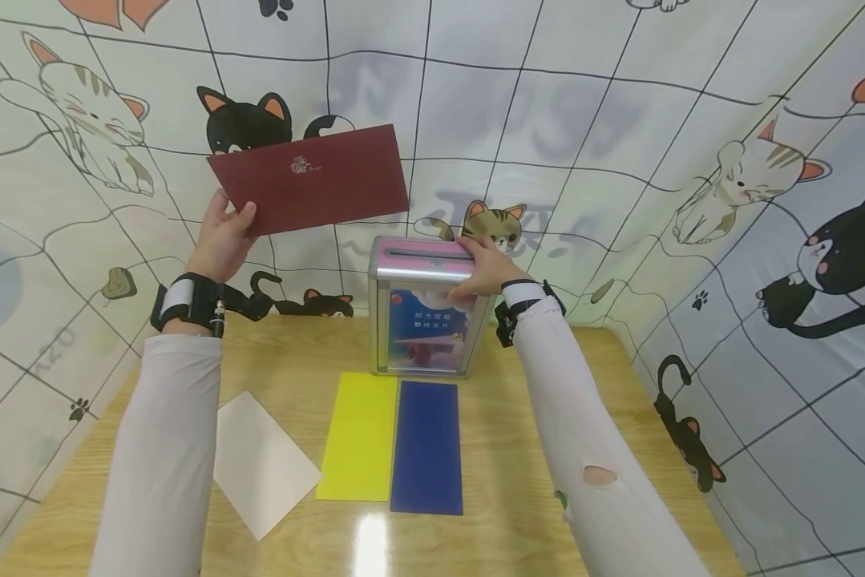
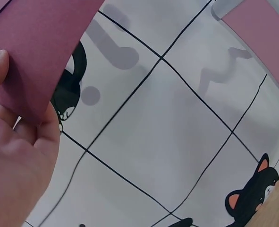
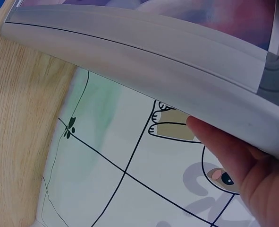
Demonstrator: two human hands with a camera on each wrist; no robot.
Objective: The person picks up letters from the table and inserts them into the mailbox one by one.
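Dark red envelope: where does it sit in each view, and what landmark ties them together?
Head: dark red envelope upper left, pinched by the left hand.
Left wrist: top left corner, thumb on it.
Right wrist: not in it.
Shared landmark: the slotted box.

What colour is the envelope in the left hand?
Dark red envelope, pinched by the left hand; clearest in the head view.

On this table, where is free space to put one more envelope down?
Bare wood lies right of the dark blue envelope and the metal slotted box, up to the wooden table edge. The middle is crowded: white envelope, yellow envelope and blue one together.
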